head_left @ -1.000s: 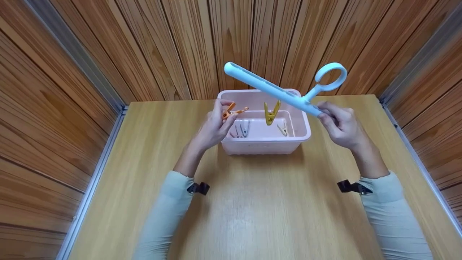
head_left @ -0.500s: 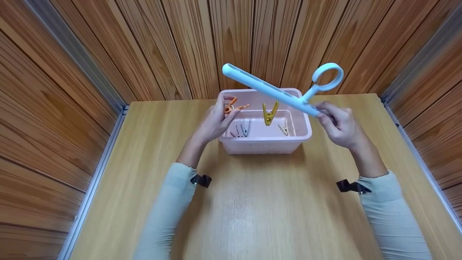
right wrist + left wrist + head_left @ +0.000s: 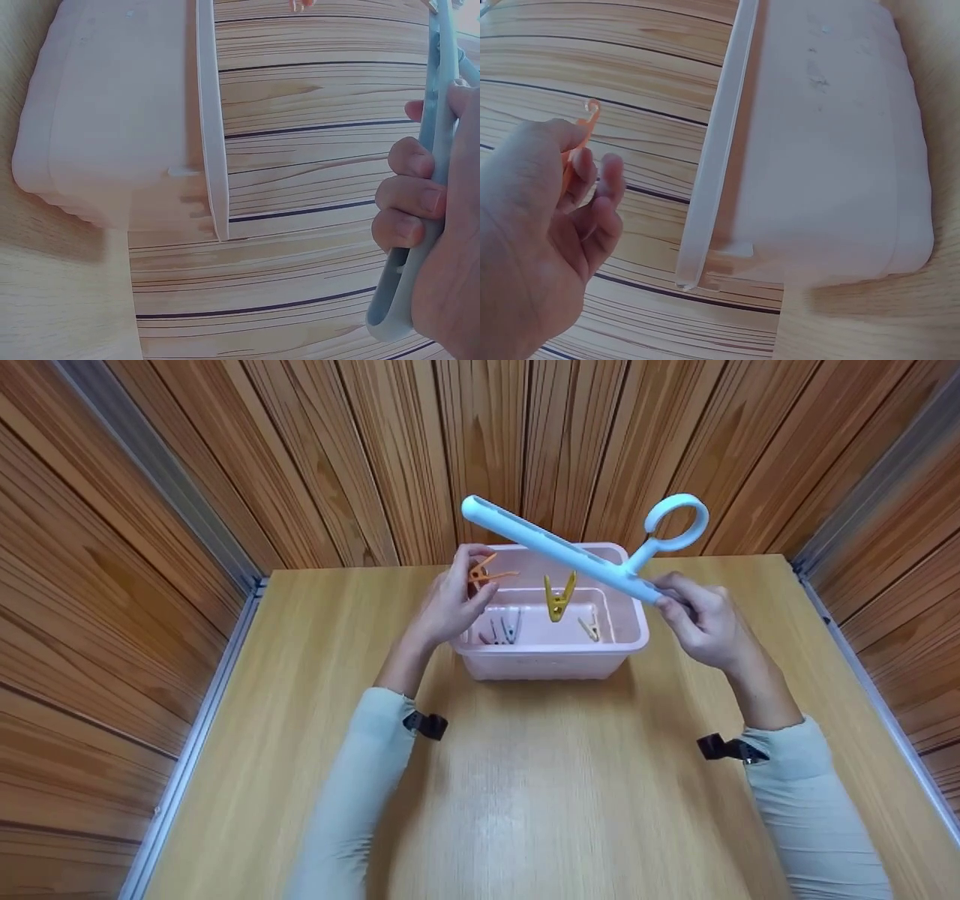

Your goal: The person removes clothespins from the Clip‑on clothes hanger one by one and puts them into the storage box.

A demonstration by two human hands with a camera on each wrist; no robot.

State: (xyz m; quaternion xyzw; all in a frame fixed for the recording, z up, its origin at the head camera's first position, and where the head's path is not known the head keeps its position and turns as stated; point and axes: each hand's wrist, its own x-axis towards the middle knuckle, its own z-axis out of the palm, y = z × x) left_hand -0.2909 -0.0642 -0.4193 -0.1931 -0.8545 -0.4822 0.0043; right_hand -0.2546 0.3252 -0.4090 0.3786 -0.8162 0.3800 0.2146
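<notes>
shifted slightly forward, the left hand (image 3: pixel 448 604) holds an orange clip (image 3: pixel 481 575).

Lt-brown woodgrain tabletop (image 3: pixel 510 787), glare patch (image 3: pixel 491 840) low-ctr in head view. Back wall (image 3: pixel 405 457): brown wood planks, dk seams. L wall (image 3: pixel 82 622) & R wall (image 3: pixel 919 555) same finish. Grey metal L rail (image 3: pixel 193 727), R rail (image 3: pixel 870 697) along table sides; grey L post (image 3: pixel 157 472), R post (image 3: pixel 877 472) at wall corners.

The bin (image 3: pixel 547 665) stands on the table (image 3: pixel 540 780), before the plank wall (image 3: pixel 487 450), with some pegs (image 3: pixel 511 637) inside its left part and a single peg (image 3: pixel 594 634) in its right. At the bin's left end is the left hand (image 3: pixel 448 601) with an end clip (image 3: pixel 480 575); above the bin, the hanger (image 3: pixel 561 549) with a middle clip (image 3: pixel 557 604) beneath; right of the bin, the right hand (image 3: pixel 701 622).
</notes>
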